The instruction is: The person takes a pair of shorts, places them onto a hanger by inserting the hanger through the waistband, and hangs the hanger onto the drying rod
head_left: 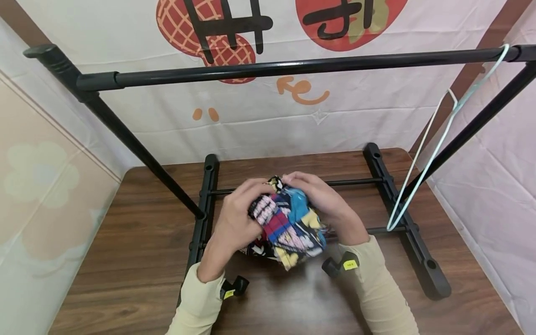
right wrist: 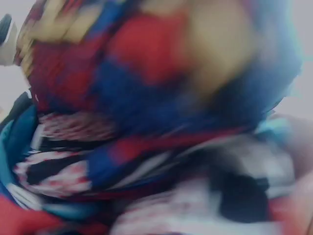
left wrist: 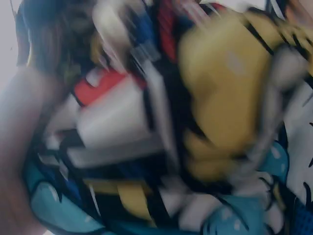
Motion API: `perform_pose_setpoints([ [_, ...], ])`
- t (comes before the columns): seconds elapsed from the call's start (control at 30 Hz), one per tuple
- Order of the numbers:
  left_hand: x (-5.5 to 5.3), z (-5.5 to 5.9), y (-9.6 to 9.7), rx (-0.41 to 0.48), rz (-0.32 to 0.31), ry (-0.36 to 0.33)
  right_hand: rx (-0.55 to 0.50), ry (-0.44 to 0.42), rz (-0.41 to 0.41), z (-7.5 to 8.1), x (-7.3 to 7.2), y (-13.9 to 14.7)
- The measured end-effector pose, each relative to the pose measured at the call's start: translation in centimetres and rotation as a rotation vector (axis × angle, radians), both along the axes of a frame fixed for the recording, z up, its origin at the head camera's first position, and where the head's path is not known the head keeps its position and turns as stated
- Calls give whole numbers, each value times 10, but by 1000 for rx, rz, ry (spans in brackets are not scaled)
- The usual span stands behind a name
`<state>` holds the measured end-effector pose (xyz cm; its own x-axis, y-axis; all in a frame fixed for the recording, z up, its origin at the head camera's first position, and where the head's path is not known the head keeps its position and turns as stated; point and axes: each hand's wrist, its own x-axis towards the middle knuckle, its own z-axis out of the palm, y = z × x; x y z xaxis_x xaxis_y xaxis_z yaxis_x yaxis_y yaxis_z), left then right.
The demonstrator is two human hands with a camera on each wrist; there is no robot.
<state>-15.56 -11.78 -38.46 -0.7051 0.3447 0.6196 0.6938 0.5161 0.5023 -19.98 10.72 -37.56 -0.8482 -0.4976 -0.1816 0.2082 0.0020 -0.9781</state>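
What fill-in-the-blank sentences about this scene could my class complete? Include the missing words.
1. Of the left hand and right hand, ____ hold the patterned cloth.
2. The pale hanger hangs near the person's ____ end of the top bar.
3. The colour of the tabletop is ____.
Missing words: both; right; brown.

Patterned cloth (head_left: 289, 223) is smearing into streaks in both wrist views, mid-folds especially. Left hand (head_left: 238, 216), left of cloth, and right hand (head_left: 324, 197), right of it: some fingers are hiding against the fabric. Rack (head_left: 293, 68): lower rails are passing out of sight behind hands and cloth; upper right corner, above right of cloth, is running off-frame. Wall lettering (head_left: 234, 25), above cloth, is losing its top. Sleeves (head_left: 378, 288), below cloth, are leaving frame. Yellow tags (head_left: 229, 294), below cloth: print is proving too small.
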Motion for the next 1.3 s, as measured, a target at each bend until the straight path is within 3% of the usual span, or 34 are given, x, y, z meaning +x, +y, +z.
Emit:
perform_pose_setpoints([
  [0.17,-3,4,-9,124,355,-192,345,249,-228,12,11,0],
  [0.3,-10,18,-14,199,497,-357,465,440,-323,26,35,-8],
  [0.4,-16,34,-13,264,505,-433,537,497,-293,32,52,-20],
  [0.5,-17,47,-11,331,445,-506,660,479,-209,28,61,-36],
  [0.6,-16,58,-7,390,351,-582,692,475,-190,16,54,-52],
  [0.67,-15,65,-5,421,291,-608,635,468,-188,8,46,-57],
  [0.77,-15,72,-10,400,272,-590,567,485,-153,3,32,-52],
  [0.87,-16,76,-20,295,327,-497,520,464,-93,8,25,-35],
  [1.03,-16,82,-30,118,434,-360,440,430,-171,21,25,-15],
  [1.2,-13,92,-31,157,452,-292,420,355,-160,30,31,-15],
  [1.3,-14,98,-30,193,457,-206,414,375,-149,35,32,-14],
])
